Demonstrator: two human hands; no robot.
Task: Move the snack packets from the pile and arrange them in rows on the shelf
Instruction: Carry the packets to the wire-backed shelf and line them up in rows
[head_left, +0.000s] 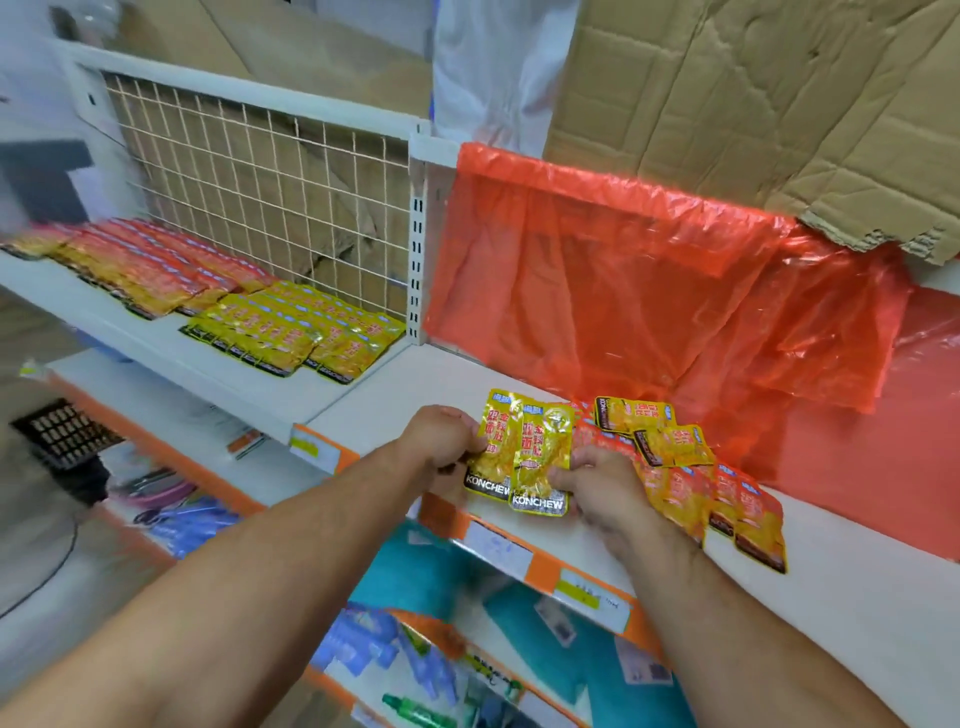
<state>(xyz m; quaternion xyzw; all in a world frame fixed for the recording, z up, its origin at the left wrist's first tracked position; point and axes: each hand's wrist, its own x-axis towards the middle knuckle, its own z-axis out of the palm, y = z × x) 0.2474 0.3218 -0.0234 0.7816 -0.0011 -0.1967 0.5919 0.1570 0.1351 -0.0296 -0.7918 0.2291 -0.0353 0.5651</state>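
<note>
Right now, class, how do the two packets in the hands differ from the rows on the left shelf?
The held packets are pinched between the left hand and the right hand; the rowed packets lie untouched. The held packets are two, overlapping; the rowed packets are many, in neat overlapping lines. Both have yellow wrappers with a black bottom band.

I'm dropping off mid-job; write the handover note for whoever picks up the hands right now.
Left hand: pinches the left packet at its edge.
Right hand: holds the right packet, overlapping the first, at the shelf front.
Pile: loose packets, right of the hands, by the red plastic sheet.
Done: rows laid in the left bay.
Left: place these two, then clear the pile.
</note>
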